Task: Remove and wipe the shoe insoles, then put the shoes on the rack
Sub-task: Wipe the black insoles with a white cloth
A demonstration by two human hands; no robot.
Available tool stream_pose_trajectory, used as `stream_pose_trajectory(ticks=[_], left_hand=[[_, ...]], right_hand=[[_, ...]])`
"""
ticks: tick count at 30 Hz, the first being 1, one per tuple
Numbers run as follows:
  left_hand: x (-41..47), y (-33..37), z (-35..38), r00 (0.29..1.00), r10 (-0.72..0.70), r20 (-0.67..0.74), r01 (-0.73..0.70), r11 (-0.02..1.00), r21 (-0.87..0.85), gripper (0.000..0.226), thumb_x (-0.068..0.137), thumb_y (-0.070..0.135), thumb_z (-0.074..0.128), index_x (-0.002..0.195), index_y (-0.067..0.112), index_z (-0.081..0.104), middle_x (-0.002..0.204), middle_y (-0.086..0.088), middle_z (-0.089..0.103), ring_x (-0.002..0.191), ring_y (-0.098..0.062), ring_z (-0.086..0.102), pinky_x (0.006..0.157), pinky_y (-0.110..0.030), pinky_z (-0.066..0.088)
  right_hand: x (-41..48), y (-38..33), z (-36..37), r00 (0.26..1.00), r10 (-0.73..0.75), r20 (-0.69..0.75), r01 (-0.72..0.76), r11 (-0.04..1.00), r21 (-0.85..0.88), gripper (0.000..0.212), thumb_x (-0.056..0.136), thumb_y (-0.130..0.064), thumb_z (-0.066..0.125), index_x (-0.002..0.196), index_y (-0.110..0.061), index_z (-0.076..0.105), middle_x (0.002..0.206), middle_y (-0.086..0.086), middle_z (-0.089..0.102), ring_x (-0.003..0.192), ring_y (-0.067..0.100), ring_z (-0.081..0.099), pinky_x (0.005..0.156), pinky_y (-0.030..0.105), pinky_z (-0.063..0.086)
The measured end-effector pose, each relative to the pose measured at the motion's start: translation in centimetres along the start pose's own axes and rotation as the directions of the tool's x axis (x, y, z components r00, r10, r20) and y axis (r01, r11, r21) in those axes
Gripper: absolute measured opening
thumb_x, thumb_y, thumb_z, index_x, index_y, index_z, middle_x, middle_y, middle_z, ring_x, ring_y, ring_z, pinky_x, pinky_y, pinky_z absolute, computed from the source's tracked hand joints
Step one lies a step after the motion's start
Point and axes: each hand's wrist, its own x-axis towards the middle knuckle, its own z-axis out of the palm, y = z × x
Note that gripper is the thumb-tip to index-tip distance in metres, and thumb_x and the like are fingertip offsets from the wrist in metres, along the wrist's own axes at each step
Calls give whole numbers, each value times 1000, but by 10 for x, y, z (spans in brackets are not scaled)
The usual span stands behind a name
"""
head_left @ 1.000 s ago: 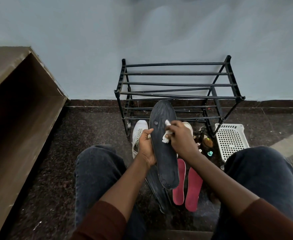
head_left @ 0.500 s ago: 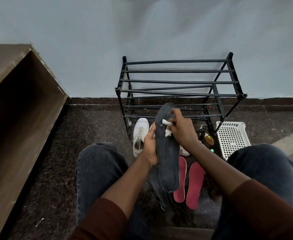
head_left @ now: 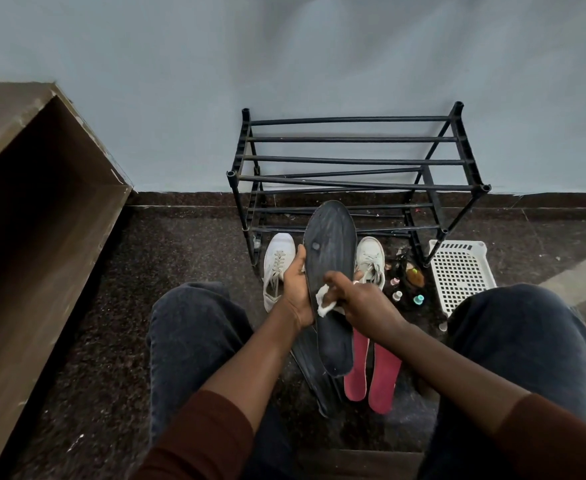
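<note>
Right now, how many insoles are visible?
4: a dark insole in the hands, another dark insole on the floor beneath it, two pink insoles beside.

Both forearms reach forward between the knees. The left hand [head_left: 296,289] grips the long edge of a dark grey foam insole [head_left: 329,282], thumb up. The right hand [head_left: 361,301] presses a crumpled white cloth [head_left: 323,301] against it, fingers curled.
</note>
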Motion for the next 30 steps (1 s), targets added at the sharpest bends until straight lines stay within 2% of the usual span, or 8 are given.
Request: stream_pose_trajectory(ticks=[4,9,13,15,18,21,25,30], left_hand=[[-3,-1,3,999,-50,14,49,999,9,78,88,68,29,124,4,57,106,-18,67,93,-30,66,86,-39,52],[-11,-3,9,998,-36,56,36,999,-1,74,89,64,32,123,4,58,109,-18,66,94,-32,65,83,-43,53],[-9,-2,7,1000,-18,24,17,1000,20,74,85,65,35,115,4,63,104,-18,67,93,-30,66,90,-39,48],[-6,-1,4,1000,-17,16,17,1000,24,74,83,66,38,108,2,67,99,-19,69,90,-30,68,86,-38,51],[-3,-1,3,1000,0,13,0,1000,7,79,91,66,29,113,-3,61,99,-23,69,86,-32,70,74,-39,59],[-3,1,5,1000,2,19,-1,1000,-16,83,90,68,26,112,-3,62,103,-25,68,90,-32,69,76,-39,58],[-1,1,2,1000,4,22,-4,1000,21,80,91,67,23,98,7,75,100,-16,71,88,-28,70,79,-36,55],[-1,-2,0,999,3,36,-4,999,37,79,91,66,22,96,8,76,97,-15,71,85,-27,69,79,-35,55]], right_hand=[[25,10,-11,973,114,-199,-155,968,-199,61,79,-11,65,132,-26,37,86,12,72,76,36,67,62,37,51],[41,10,-25,891,296,-344,-333,942,-51,48,82,-3,56,127,-13,46,100,6,71,91,33,62,67,36,46],[22,-7,-15,937,226,-267,-246,968,-45,51,79,-4,64,127,-10,48,99,9,71,89,35,64,70,36,46],[7,-12,-3,967,150,-206,-154,988,0,55,75,-4,66,123,-20,45,95,9,72,83,35,66,69,36,49],[-7,-16,9,987,107,-117,-102,994,43,47,75,-19,53,114,-32,30,94,12,70,83,35,66,68,42,52],[-5,-15,3,983,73,-170,-74,997,3,42,79,-18,47,118,-25,32,92,18,67,77,39,64,60,44,52],[17,-6,-12,922,245,-298,-242,969,47,35,85,1,51,120,-6,46,101,20,63,89,38,59,69,39,45],[20,-3,-11,869,369,-329,-333,929,161,25,86,1,53,109,-7,49,100,10,69,90,35,60,71,39,45]])
